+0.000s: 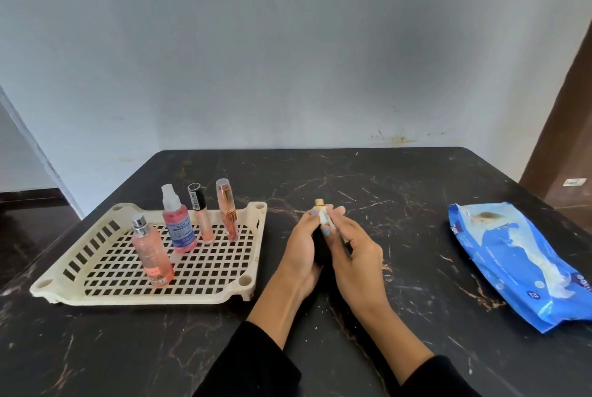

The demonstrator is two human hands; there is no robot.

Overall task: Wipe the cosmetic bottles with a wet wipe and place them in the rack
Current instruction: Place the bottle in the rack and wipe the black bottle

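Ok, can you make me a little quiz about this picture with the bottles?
1. How many bottles stand in the rack?
2. True or false: the blue wipes pack lies inside the rack.
3. What do both hands hold: A) a dark bottle with a gold cap and a wipe, B) a comb, C) a spoon?

Key: 1. four; 2. false, it lies on the table, right of the hands; 3. A.

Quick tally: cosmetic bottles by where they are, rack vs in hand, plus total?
In the rack: 4 (pink bottle, spray bottle, gloss tube, lipstick tube)
In hand: 1 (black bottle, held by left hand and right hand)
Total: 5
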